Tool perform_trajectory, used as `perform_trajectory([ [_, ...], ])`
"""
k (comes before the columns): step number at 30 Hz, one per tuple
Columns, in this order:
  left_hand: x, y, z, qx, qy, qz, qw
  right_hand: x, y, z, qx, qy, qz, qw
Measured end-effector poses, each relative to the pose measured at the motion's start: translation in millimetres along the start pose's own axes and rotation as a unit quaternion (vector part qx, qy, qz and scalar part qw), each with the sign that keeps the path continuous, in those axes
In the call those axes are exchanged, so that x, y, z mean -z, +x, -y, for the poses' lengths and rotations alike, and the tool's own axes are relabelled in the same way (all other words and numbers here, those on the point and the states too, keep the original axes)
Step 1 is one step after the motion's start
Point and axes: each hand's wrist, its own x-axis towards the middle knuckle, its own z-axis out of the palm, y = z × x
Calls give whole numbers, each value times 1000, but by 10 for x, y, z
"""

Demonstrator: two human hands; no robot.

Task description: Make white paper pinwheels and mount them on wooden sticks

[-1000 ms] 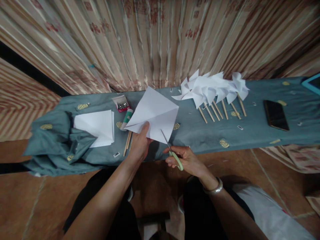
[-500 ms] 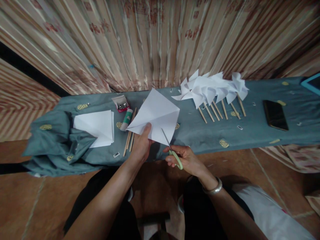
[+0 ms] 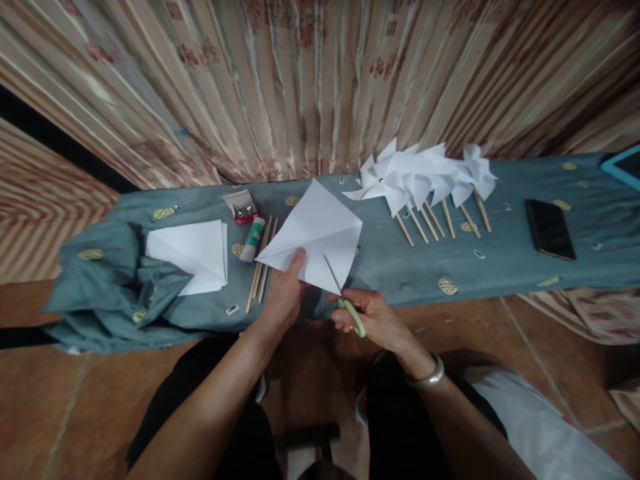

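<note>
My left hand pinches a square sheet of white paper near its lower left edge, thumb on top and fingers hidden beneath. Fold lines cross the sheet, and a slit shows at its left corner. In my right hand is a pair of scissors with light green handles. The blades reach into the paper from its near corner, pointing toward the middle. Left of the paper, wooden sticks lie beside a glue stick with a green band.
A small red box of metal pins stands behind the glue stick. More white sheets lie at the left on the green cloth. Several paper pinwheels lie at the right back, then a phone and a blue-edged tablet.
The paper has shifted slightly right with my left hand. The scissor blades sit along a cut line at the near corner and look closer together. My right hand has barely moved.
</note>
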Motion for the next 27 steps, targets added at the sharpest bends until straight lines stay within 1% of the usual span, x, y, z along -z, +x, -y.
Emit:
perform_trajectory([
  [3,-5,-14,-15,-4,-5,3,1000,-3,0,-4,2,-1,0,1000],
  [6,-6,-33,-5,-15,-2,18,1000,3,-3,-18,19,-4,4,1000],
  [11,-9,-63,20,2,9,22,1000,17,6,-42,53,-11,17,998],
  [17,-3,-49,39,-6,1,13,1000,8,17,-51,38,-10,8,999],
  [27,-19,-85,33,17,10,26,999,10,8,-26,50,-29,0,998],
])
